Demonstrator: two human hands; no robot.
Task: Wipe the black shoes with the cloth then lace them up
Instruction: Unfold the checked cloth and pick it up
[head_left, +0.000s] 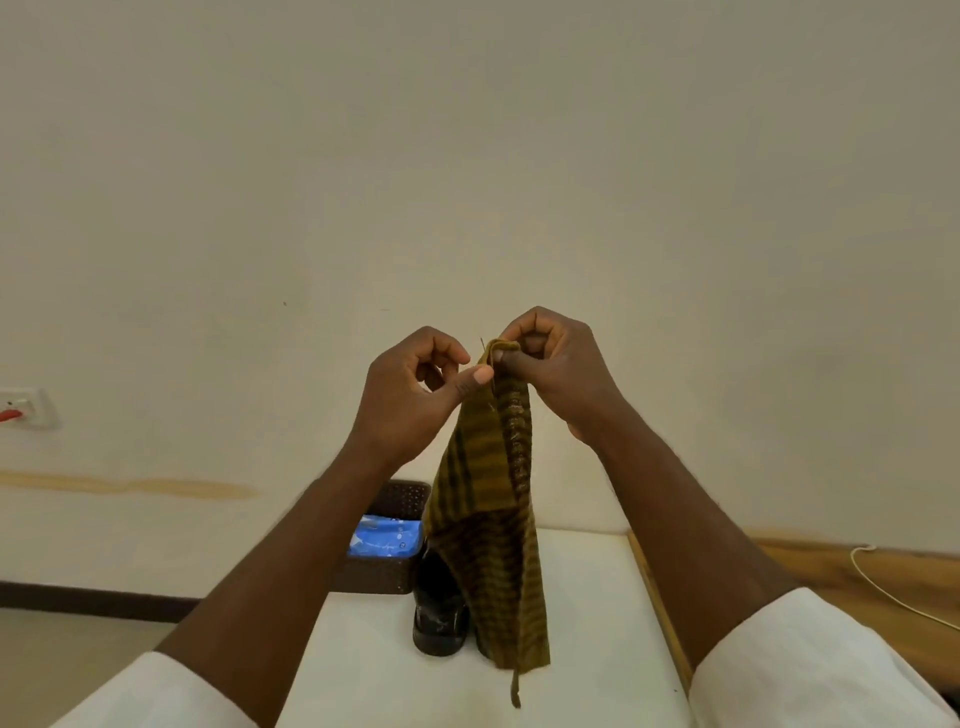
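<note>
The person wears a white garment with 2 loose sleeves. The left sleeve (156, 691) ends well above the wrist, its cuff edge running as a soft, slightly curved line across the arm. The right sleeve (810, 670) is the same plain white cloth, with a wide cuff and faint folds. Below both cuffs the forearms are bare. The left hand (410, 395) and right hand (561, 369) carry no rings, watch or gloves.
</note>
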